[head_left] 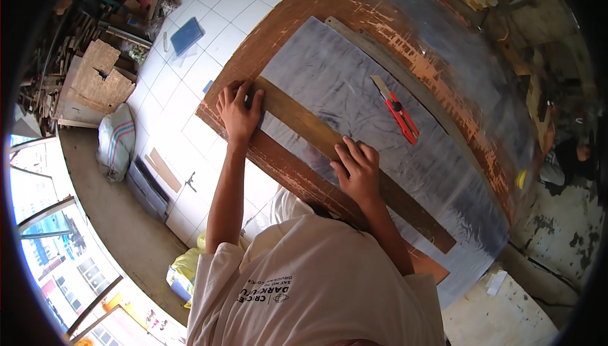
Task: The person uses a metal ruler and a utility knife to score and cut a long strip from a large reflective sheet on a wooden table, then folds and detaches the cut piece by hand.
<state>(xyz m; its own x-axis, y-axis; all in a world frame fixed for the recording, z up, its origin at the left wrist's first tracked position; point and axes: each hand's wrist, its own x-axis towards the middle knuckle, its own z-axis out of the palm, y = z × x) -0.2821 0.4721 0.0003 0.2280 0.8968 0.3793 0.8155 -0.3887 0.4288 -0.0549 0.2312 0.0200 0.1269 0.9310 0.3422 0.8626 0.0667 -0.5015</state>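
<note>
1. Two bare hands are half open on one brown flat strip (304, 124), neither closed around it: the right hand (360, 172) near its middle, the left hand (240, 115) at its far left end.
2. Right-hand fingers are bent and slightly apart, tips on the strip, thumb toward its near edge. Left-hand fingers are bent and spread, thumb apart from them on the right; that forearm reaches almost straight out.
3. Beneath the strip, one wrinkled grey sheet (418, 194) covers much of a worn brown tabletop (272, 32); the strip slants across it from far left to near right.
4. One red cutter knife (400, 115) rests on the sheet beyond the right hand, blade pointing far left.
5. One long grey bar (370, 48) lies along the sheet's far edge.
6. Containers: one yellow bag (183, 270) near left, and one striped white sack (117, 143) farther left; their contents are hidden.
7. Far left, one blue flat piece (187, 36) lies on the tiled floor (212, 26).
</note>
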